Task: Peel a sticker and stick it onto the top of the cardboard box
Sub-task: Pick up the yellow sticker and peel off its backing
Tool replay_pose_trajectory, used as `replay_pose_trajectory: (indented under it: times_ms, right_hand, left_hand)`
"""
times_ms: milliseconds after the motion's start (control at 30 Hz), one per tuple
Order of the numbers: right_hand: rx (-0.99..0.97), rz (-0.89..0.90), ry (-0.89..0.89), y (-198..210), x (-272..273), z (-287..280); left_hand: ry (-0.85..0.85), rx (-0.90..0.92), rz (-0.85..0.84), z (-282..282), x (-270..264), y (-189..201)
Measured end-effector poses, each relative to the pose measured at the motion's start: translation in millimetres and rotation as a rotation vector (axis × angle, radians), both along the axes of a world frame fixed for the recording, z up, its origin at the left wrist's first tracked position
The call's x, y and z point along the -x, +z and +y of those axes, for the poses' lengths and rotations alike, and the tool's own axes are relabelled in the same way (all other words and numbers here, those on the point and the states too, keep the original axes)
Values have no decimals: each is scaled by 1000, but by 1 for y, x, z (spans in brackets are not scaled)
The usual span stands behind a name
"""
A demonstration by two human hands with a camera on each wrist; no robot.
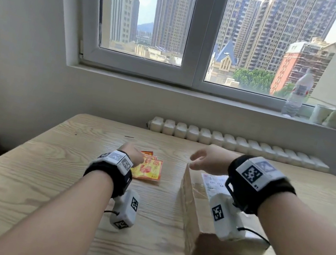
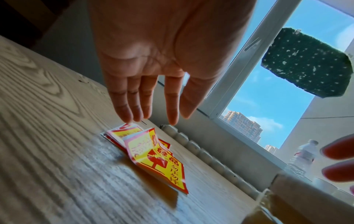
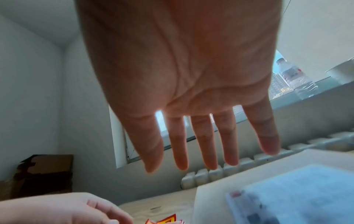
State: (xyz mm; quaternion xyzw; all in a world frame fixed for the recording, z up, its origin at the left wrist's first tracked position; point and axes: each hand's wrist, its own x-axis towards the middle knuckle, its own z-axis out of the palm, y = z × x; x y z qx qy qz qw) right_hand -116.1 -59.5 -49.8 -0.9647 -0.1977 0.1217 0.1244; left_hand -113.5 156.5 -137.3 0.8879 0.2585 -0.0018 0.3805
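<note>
A small stack of red-and-yellow stickers (image 1: pixel 148 168) (image 2: pixel 153 153) lies on the wooden table (image 1: pixel 42 172), its top sheet curling upward. My left hand (image 1: pixel 133 155) (image 2: pixel 153 115) hovers over the stack's left side, fingers straight and pointing down, just above the paper. A taped brown cardboard box (image 1: pixel 212 229) with a white shipping label (image 1: pixel 213 181) stands at the right. My right hand (image 1: pixel 204 159) (image 3: pixel 201 163) floats open above the box's far end, fingers spread, holding nothing.
A white radiator (image 1: pixel 238 143) runs along the wall behind the table. On the windowsill stand a water bottle (image 1: pixel 298 94) and two pale cups (image 1: pixel 330 116). A dark cardboard carton (image 3: pixel 44 174) sits on the floor at the left.
</note>
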Motion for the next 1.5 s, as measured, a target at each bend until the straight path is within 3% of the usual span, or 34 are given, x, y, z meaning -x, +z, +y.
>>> replay_pose_trajectory:
  times_ms: [133, 333, 500, 633, 766, 933, 1000, 1166, 1399, 1499]
  right_hand:
    - [102, 78, 29, -15, -10, 14]
    - [58, 111, 11, -18, -18, 9]
    - [65, 84, 18, -17, -15, 6]
    - [15, -18, 16, -12, -5, 3]
    - [-208, -201, -47, -8, 10, -1]
    - [-961, 153, -214, 2, 29, -22]
    - [-1080, 149, -262, 8, 37, -32]
    - [-1105, 49, -312, 7, 45, -52]
    - [-1024, 5, -305, 3, 54, -64]
    - [-714, -166, -293, 0, 59, -69]
  left_hand:
    - [-25, -8, 70, 2, -21, -16]
    - [33, -58, 69, 0, -30, -30]
    - [154, 27, -81, -1, -27, -29]
    - [178, 169, -236, -9, -12, 4]
    - [114, 438, -414, -23, 12, 43]
    - [-52, 738, -492, -55, 54, 76]
    - [-87, 768, -459, -65, 67, 81]
    - [-181, 736, -326, -79, 86, 80]
    - [-208, 701, -290, -95, 95, 80]
    - [-218, 709, -303, -100, 94, 79]
